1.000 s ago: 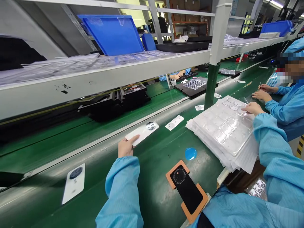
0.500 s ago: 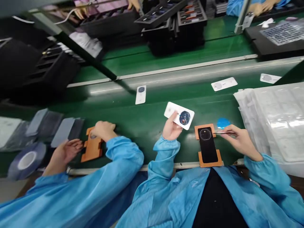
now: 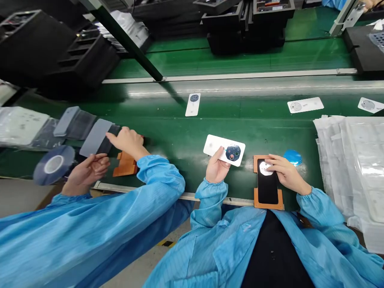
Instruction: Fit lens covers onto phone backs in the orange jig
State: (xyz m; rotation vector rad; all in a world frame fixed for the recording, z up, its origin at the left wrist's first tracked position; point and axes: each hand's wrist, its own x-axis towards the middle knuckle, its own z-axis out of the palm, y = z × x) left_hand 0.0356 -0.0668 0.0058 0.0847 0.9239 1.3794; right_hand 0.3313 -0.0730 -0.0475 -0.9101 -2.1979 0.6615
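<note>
Head view: 1 white disc (image 3: 265,169) has appeared over the black panel (image 3: 268,190) in its orange fixture (image 3: 270,206), right hand (image 3: 285,173) at its edge, grip unclear, so placing seems under way, while the left hand (image 3: 216,170) stays pinched on a white panel (image 3: 223,143).

We are looking at a factory assembly line. Black trays (image 3: 246,43) are lining a long green worktop (image 3: 162,134), and a co-worker (image 3: 120,216) in matching blue workwear is working beside us.
</note>
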